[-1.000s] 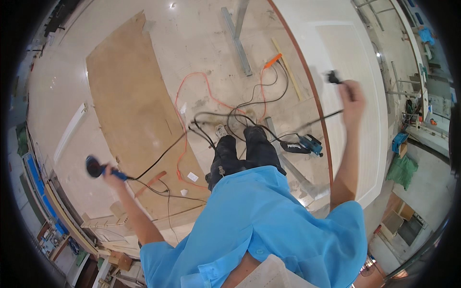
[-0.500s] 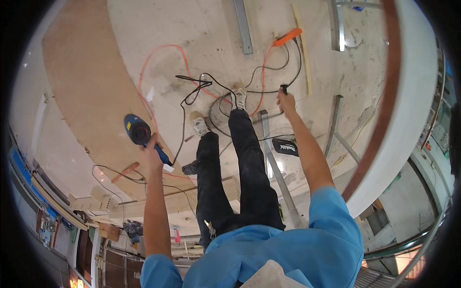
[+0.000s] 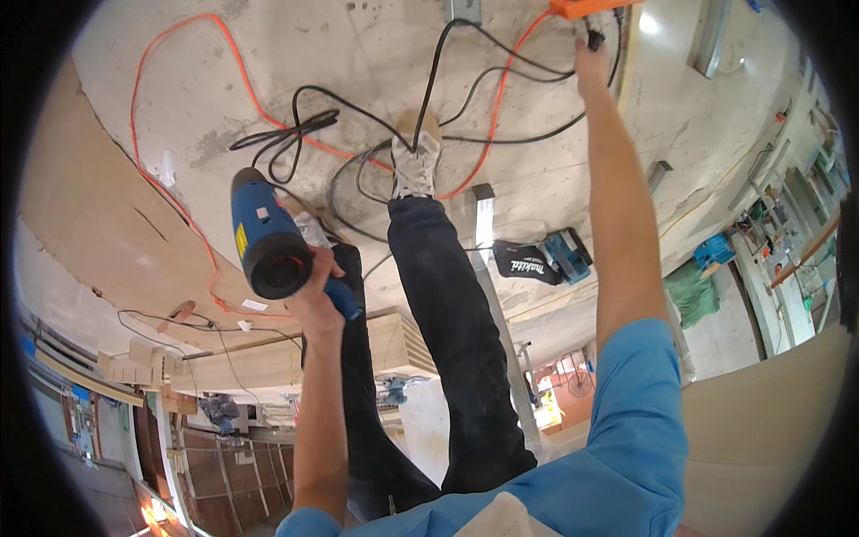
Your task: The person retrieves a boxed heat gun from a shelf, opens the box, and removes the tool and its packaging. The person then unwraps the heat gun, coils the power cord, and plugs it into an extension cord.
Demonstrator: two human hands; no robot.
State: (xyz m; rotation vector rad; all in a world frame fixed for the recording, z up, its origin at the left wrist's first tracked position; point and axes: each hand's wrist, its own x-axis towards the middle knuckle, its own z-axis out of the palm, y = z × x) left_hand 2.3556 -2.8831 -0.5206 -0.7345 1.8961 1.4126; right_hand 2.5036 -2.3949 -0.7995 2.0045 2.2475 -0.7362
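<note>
My left hand (image 3: 315, 291) is wrapped round the handle of a blue heat gun (image 3: 261, 219) with a dark round rear end. The gun is held above the floor, over my left foot. My right hand (image 3: 591, 70) reaches far forward with its fingers closed on a black plug (image 3: 596, 39) at the end of a black cord (image 3: 537, 70). Just beyond that hand lies an orange power strip (image 3: 591, 6), partly cut off by the picture's edge. Whether the plug touches the strip I cannot tell.
An orange cord (image 3: 242, 67) and a bundled black cable (image 3: 291, 134) loop across the floor round my feet. To the right lie a metal bar (image 3: 484, 224) and a blue power tool (image 3: 567, 254) with a black dust bag (image 3: 526, 261). A brown board (image 3: 107, 206) lies left.
My right hand has moved forward with the plug, close to the orange strip. The heat gun has come nearer and turned in my left hand. My view has shifted.
</note>
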